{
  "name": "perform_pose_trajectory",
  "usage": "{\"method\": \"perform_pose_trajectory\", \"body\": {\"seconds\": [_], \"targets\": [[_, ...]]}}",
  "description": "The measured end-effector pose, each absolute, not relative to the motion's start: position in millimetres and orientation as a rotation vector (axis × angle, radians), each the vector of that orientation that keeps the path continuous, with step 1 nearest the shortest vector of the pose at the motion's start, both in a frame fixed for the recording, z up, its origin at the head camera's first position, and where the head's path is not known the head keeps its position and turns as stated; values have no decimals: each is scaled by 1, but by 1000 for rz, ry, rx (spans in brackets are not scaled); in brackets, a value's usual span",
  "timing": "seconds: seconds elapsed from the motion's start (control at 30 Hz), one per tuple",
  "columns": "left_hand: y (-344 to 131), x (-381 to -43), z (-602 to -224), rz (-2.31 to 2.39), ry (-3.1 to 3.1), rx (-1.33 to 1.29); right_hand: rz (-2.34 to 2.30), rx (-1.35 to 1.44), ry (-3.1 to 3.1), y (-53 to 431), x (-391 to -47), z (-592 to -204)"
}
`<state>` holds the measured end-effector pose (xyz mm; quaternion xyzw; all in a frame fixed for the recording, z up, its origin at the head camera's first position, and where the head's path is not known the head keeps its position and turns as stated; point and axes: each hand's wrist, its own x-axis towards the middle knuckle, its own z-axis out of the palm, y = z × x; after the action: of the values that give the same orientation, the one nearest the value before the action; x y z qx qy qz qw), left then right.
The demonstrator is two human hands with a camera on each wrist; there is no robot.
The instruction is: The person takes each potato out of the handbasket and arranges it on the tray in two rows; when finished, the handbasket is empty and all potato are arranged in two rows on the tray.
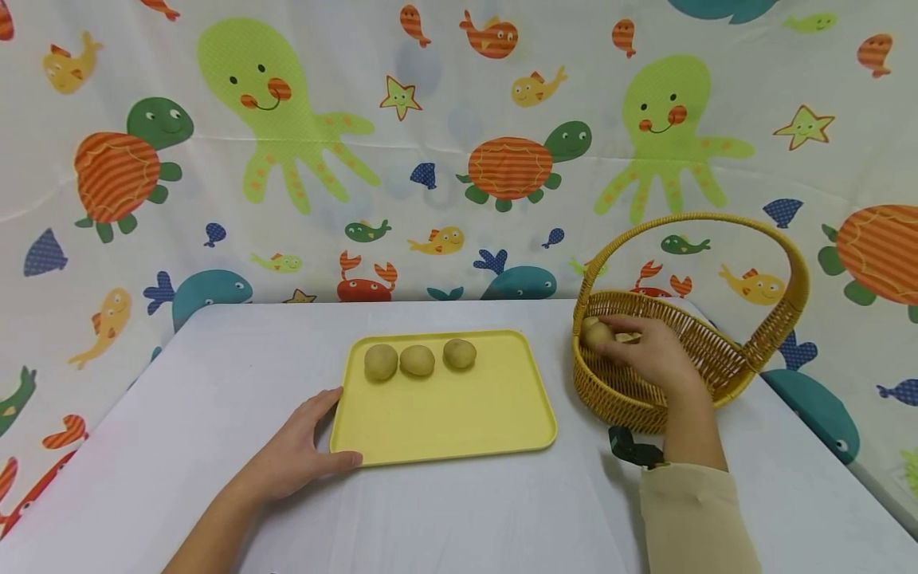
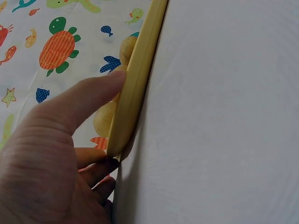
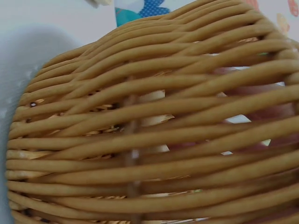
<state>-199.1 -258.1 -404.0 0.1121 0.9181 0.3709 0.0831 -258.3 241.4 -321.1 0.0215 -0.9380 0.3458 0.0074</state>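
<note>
Three potatoes [image 1: 417, 360] sit in a row along the far side of a yellow tray [image 1: 445, 414]. My left hand [image 1: 304, 450] holds the tray's near left corner, thumb at the front edge and fingers along the left side. In the left wrist view the thumb [image 2: 100, 88] lies at the tray's rim [image 2: 135, 88]. Inside a wicker basket [image 1: 617, 399] on the right, my right hand [image 1: 649, 351] grips a potato [image 1: 599, 336] by the basket's left wall. The right wrist view shows mostly woven basket side [image 3: 140, 121], which hides that hand's fingers.
The basket's tall arched handle [image 1: 706, 217] rises over the right arm. A white table [image 1: 445, 518] lies under everything. Behind it hangs a cloth [image 1: 459, 263] printed with sea animals. A small black device [image 1: 634, 448] sits at the right wrist.
</note>
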Motion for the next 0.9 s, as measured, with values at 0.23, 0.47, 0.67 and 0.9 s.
{"method": "perform_pose_trajectory", "body": {"seconds": [0.23,0.47,0.67,0.9], "targets": [[-258,-199,-403,1118,2737,326,1128,23,-2912,240,-256,-314],[-257,-199,-402,1101,2732,320,1168,23,-2845,236,-252,-305],[-258,-199,-403,1106,2739,331,1146,67,-2795,234,-248,-298],[-258,-198,-403,1116,2753,361,1074,87,-2782,233,-244,-291]]}}
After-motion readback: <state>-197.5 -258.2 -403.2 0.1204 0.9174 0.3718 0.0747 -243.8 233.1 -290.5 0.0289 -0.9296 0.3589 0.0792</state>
